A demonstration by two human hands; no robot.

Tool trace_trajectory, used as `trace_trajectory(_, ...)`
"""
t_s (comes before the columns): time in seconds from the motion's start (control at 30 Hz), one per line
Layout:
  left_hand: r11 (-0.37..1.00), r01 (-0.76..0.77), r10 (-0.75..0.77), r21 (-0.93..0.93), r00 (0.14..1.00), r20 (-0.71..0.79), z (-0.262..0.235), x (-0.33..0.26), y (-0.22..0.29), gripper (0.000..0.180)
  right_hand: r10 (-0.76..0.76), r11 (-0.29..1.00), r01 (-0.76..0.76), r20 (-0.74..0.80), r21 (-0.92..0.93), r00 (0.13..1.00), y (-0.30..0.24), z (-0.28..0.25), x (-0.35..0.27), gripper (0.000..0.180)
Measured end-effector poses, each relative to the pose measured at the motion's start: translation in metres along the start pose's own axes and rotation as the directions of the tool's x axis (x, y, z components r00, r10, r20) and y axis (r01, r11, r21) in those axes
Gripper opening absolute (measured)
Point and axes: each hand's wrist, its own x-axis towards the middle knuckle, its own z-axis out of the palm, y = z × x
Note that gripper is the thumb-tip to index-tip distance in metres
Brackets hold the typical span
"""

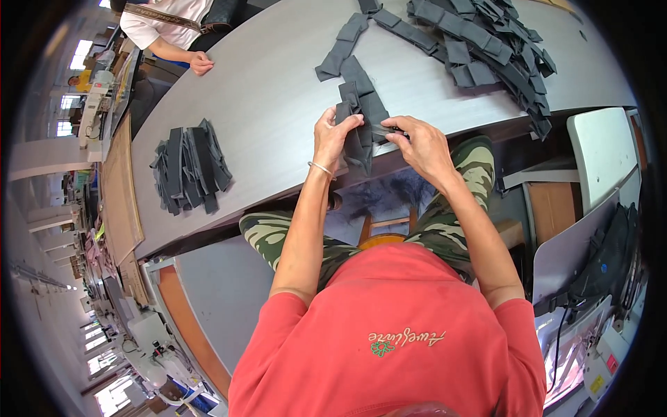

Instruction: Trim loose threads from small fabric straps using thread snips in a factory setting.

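My left hand (329,141) grips dark grey fabric pieces (356,147) at the table's near edge, thumb on top and a bracelet at the wrist. Close to its right, my right hand (425,149) is closed on a small bladed tool (381,130). The tool's shiny tip points left at the fabric; most of its handle is hidden by my fingers. From the held pieces a joined fabric strip (361,78) runs away from me across the table, toward a large heap of similar strips (479,52) at the far right.
A smaller stack of dark grey fabric pieces (191,168) lies on the grey table (271,90) at the left. Another person's hand (201,64) rests at the table's far left edge. A white board (601,149) and a black bag (608,257) are at my right.
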Motion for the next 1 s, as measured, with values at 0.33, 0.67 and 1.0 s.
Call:
trace_trajectory(0.33, 0.996, 0.050, -0.052, -0.069, 0.999, -0.018, -0.018, -0.009, 0.011, 0.027, 0.012, 0.997, -0.009, -0.032, 0.076, 0.999, -0.002, 0.009, 0.001, 0.022)
trace_trajectory(0.67, 0.976, -0.057, 0.070, -0.209, 0.996, 0.056, -0.022, -0.019, 0.014, 0.033, 0.088, 0.954, -0.152, 0.242, 0.260, 0.966, -0.014, 0.003, -0.004, 0.028)
trace_trajectory(1.0, 0.947, -0.002, 0.053, -0.320, 0.987, 0.151, -0.015, -0.035, 0.023, 0.029, -0.043, 0.864, -0.105, 0.281, 0.493, 0.959, -0.009, 0.017, -0.008, 0.016)
